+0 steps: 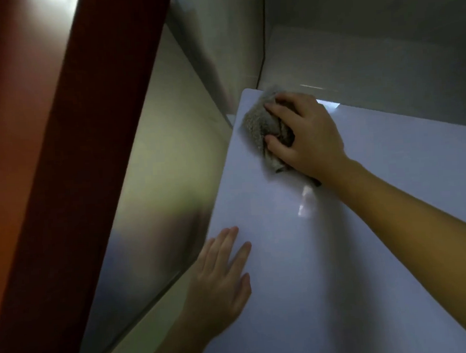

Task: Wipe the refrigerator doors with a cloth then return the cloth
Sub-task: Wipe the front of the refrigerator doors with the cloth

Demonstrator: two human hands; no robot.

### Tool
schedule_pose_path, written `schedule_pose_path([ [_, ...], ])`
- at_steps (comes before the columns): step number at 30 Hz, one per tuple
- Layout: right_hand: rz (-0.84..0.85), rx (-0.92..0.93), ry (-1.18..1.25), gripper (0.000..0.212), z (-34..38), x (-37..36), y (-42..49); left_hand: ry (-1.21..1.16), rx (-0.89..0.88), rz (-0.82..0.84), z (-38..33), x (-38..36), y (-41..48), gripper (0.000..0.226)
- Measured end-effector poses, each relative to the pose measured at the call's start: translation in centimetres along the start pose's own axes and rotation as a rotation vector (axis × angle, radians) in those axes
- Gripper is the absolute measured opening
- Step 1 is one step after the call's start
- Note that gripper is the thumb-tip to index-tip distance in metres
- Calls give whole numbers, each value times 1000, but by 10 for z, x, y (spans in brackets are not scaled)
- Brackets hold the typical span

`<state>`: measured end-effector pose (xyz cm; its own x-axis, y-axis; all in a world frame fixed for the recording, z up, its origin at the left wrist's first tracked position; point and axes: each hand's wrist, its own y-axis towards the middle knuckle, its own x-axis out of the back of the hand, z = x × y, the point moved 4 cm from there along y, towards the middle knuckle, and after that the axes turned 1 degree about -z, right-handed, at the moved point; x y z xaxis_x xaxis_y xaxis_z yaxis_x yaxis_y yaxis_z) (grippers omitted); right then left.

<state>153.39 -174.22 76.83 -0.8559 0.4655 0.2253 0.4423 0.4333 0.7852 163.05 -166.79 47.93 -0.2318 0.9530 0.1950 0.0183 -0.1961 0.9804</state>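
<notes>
A white refrigerator door [353,250] fills the lower right of the head view, seen from close and tilted. My right hand [308,136] presses a bunched grey cloth [256,123] against the door's top left corner, fingers curled over it. My left hand [222,280] lies flat on the door lower down near its left edge, fingers spread and holding nothing.
A pale shiny side panel [155,181] runs along the left of the door, with a dark red-brown frame [75,158] beyond it. Above the refrigerator top is a grey wall [367,31] with a thin black cable [263,38] hanging down.
</notes>
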Motion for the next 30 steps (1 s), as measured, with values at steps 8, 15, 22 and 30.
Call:
schedule_pose_path([
  [8, 205, 385, 71, 54, 88, -47, -92, -5, 12, 26, 9, -4, -26, 56],
  [15, 78, 258, -28, 51, 22, -4, -71, -8, 6, 46, 12, -1, -28, 56],
  [22, -124, -193, -17, 58, -18, 12, -21, 11, -16, 53, 13, 1, -29, 57],
  [30, 211, 338, 59, 58, 94, -39, -155, 42, -52, 71, 15, -3, -32, 50],
])
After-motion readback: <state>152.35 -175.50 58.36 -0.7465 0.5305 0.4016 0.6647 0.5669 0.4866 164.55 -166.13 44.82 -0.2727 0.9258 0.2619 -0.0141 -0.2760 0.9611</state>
